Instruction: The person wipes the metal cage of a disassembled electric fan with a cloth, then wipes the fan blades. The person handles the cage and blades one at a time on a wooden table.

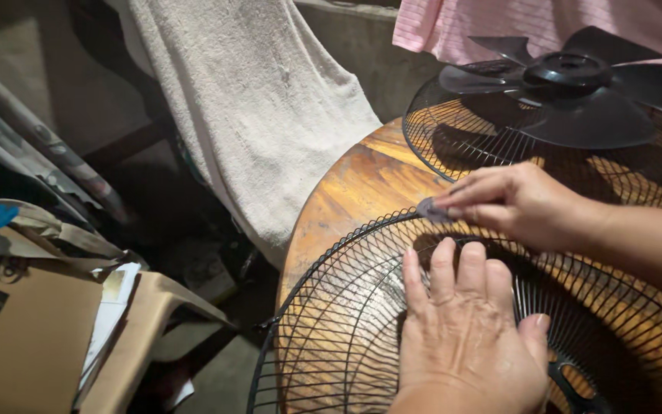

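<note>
A black wire fan grille [331, 322] lies flat on a round wooden table [354, 184]. My left hand [465, 330] rests palm down on the grille, fingers spread, pressing it. My right hand [515, 203] pinches a small grey piece of cloth or pad [427, 208] against the grille's upper rim. Behind them a second black grille [453, 130] holds a black fan blade [568, 84] lying in it.
A beige towel [262, 115] hangs over a chair at the table's left. A pink cloth [453, 27] hangs at the top right. A cardboard box [17, 337] with papers sits on a tan stool at the lower left.
</note>
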